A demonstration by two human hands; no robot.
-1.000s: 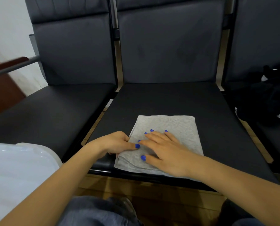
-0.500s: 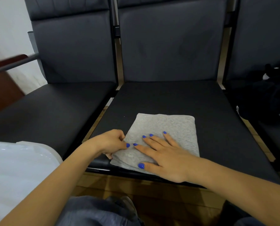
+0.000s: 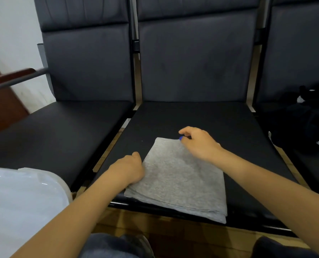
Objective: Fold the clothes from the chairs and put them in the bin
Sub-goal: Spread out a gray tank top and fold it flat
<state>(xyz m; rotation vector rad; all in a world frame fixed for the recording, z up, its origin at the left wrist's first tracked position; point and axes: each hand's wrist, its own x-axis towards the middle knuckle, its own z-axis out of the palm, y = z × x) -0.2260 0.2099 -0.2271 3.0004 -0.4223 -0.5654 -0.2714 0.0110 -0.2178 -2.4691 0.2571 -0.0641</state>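
Observation:
A folded grey garment (image 3: 179,179) lies flat on the front half of the middle black chair seat (image 3: 201,120), its near edge reaching the seat's front rim. My left hand (image 3: 128,169) grips the garment's left edge, fingers curled under it. At the garment's far edge my right hand (image 3: 198,141) pinches the far right corner with curled fingers. A white plastic bin (image 3: 22,200) fills the lower left of the view, beside my left arm.
The left chair seat (image 3: 58,131) holds nothing. A heap of dark clothes (image 3: 303,116) with white pieces lies on the right chair. A wooden armrest (image 3: 9,77) juts out at far left. The wooden floor and my knees show below the seats.
My right hand has lifted from pressing the garment's middle and moved to its far right corner. The left hand slid a little further along the left edge. The garment turned slightly.

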